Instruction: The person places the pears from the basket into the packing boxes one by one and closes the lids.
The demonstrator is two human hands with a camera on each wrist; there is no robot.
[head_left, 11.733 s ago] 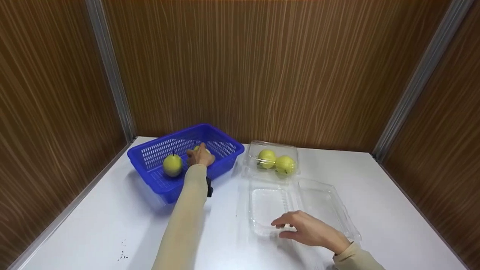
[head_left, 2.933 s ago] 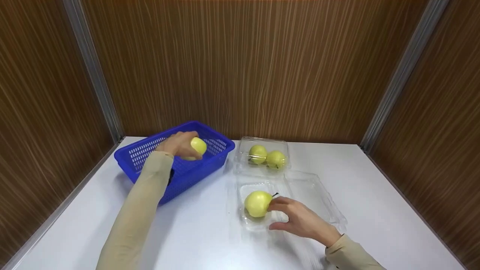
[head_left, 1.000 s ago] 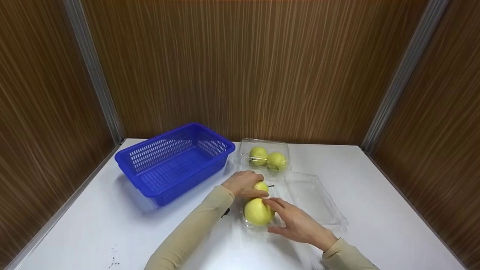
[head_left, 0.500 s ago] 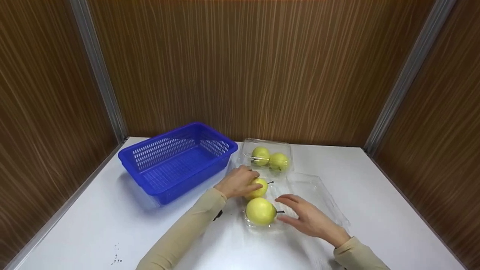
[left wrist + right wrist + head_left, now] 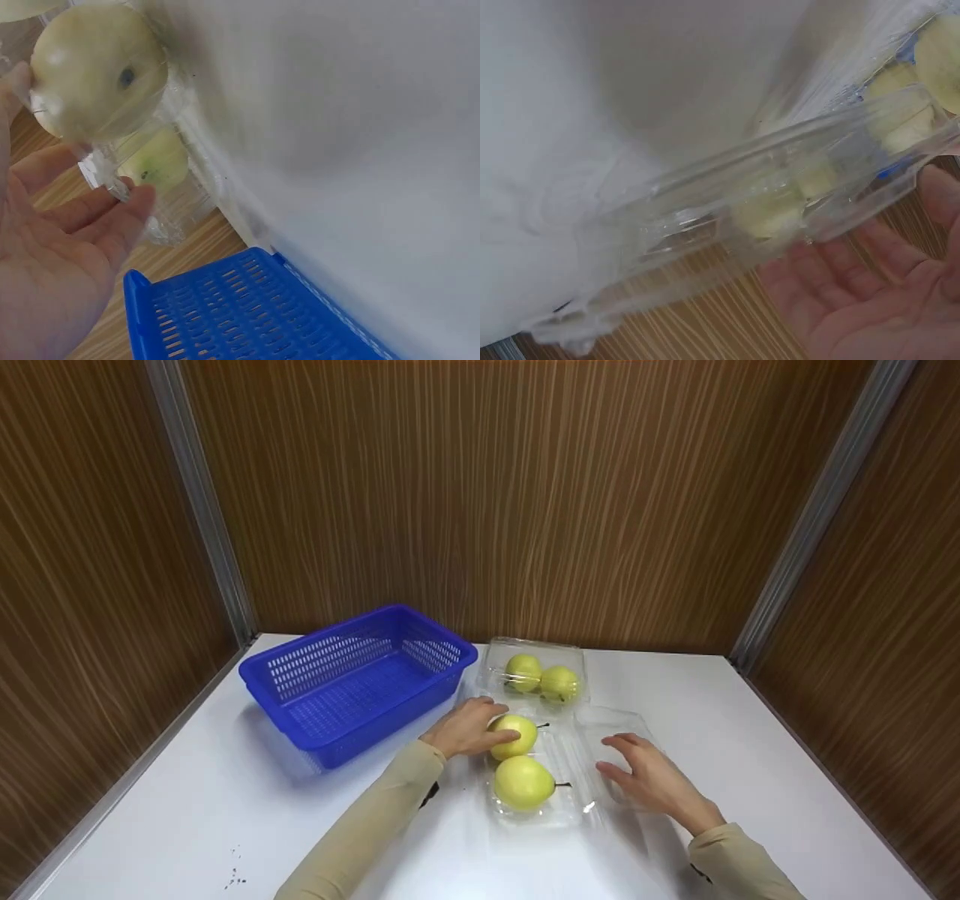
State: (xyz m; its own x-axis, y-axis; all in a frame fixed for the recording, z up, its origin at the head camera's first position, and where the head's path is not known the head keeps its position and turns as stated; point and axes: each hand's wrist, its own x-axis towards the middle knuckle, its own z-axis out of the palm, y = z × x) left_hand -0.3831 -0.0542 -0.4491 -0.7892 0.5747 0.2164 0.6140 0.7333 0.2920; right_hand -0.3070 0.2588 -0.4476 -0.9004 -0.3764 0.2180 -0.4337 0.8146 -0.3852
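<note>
Two yellow pears lie in the base of an open clear plastic clamshell box [image 5: 551,816], stems pointing right: a rear pear [image 5: 524,727] and a front pear [image 5: 523,784]. My left hand [image 5: 463,727] rests at the rear pear, thumb on its near side. In the left wrist view its loosely bent fingers [image 5: 124,232] reach the box's edge. My right hand [image 5: 651,775] is at the clear lid [image 5: 607,720], thumb and fingers spread. The right wrist view shows straight fingers [image 5: 799,281] along the edge of the tilted lid [image 5: 705,180].
A closed clear box [image 5: 568,654] with two more pears stands behind the open one. To the left, the blue plastic basket [image 5: 349,697] holds nothing. Wood-grain panels [image 5: 487,510] wall in the white table [image 5: 187,825]; dark specks [image 5: 235,877] mark its front left.
Both pears have come from the basket into the open box. My left hand has eased back slightly from the rear pear. The right hand has left the front pear and moved right to the lid.
</note>
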